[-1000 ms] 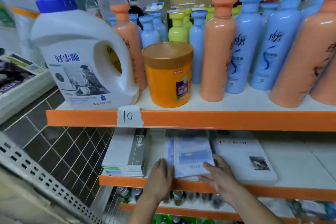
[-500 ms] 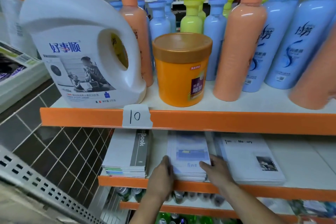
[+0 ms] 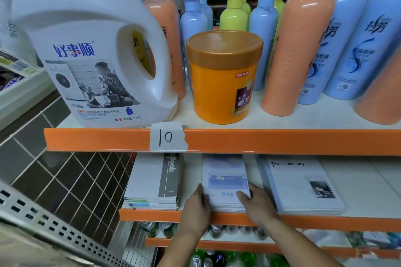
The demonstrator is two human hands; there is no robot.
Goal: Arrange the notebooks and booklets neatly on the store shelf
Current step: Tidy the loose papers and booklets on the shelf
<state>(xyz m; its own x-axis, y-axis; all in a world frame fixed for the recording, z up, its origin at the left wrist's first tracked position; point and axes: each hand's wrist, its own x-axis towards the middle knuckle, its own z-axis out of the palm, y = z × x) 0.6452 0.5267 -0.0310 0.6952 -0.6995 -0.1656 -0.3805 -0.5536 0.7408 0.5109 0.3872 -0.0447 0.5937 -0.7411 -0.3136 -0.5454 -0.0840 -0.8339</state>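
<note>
At the front lip of the lower shelf [image 3: 325, 220], nearest my camera, both hands bracket the middle stack [image 3: 224, 180] of booklets, the one with "fine" on its top cover. My left hand [image 3: 196, 210] lies flat with straight fingers pressed against the stack's left edge. My right hand [image 3: 255, 206] grasps the near right corner, thumb laid over the cover. Just beside it, the left stack [image 3: 156, 180] of notebooks and the right stack [image 3: 303, 186] of white booklets lie flat and fairly square, all three apart from one another. I judge the job nearly finished: only final squaring of this middle pile seems left. Farther up, a paper tag [image 3: 168, 137] marked 10 sits below an orange jar [image 3: 223, 80] and detergent jug [image 3: 91, 50]. A second ago the top booklet lay skewed; now its edges line up.
</note>
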